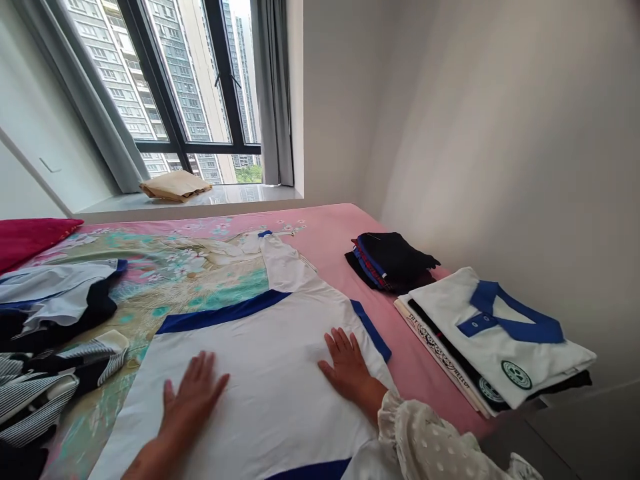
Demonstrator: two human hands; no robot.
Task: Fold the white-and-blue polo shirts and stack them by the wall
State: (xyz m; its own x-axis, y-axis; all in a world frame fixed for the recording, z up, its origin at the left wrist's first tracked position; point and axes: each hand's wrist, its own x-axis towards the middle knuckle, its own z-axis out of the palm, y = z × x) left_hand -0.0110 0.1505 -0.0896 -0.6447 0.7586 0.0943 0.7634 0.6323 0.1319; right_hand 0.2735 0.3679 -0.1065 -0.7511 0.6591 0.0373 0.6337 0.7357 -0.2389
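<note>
A white shirt with blue trim (265, 360) lies spread out on the bed. One white sleeve (287, 263) stretches away toward the far side, with a bit of blue at its end. My left hand (193, 397) rests flat on the left part of the shirt, fingers apart and slightly blurred. Over on the right part, near a blue strip at the edge, my right hand (347, 367) presses flat with its fingers spread. Neither hand grips the cloth.
Folded shirts (530, 353) form a stack at the right bed edge, beside a smaller dark clothes pile (395, 260). Loose clothes (60, 353) lie at left, near a red pillow (35, 240). A brown paper bag (175, 185) sits on the windowsill (250, 193).
</note>
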